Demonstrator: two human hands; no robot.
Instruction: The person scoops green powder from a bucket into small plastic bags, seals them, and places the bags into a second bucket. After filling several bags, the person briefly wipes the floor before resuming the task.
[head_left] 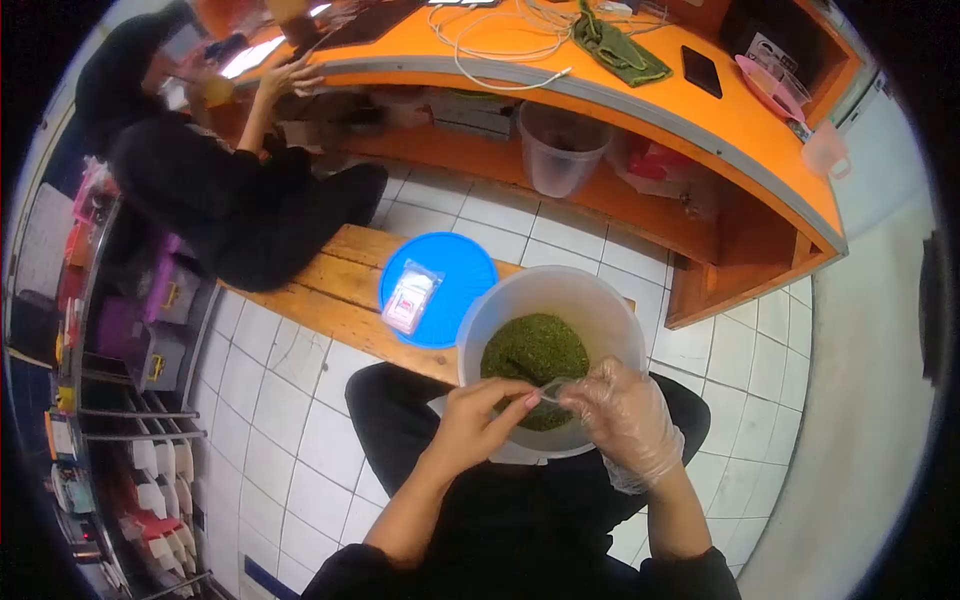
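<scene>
Clear plastic is pinched by the bare left hand and gloved right hand above the bucket, probably so any spilled green mix is caught; left, a packet is placed within reach on the lid.

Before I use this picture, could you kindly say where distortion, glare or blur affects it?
In the head view, distortion seemingly bends the orange counter; same view, a white patch near the co-worker glares; same view, the clear plastic piece looks faint.

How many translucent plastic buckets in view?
2: near translucent plastic bucket beneath the clear-gloved right hand; far translucent plastic bucket under the orange counter. Others may be hidden.
</scene>
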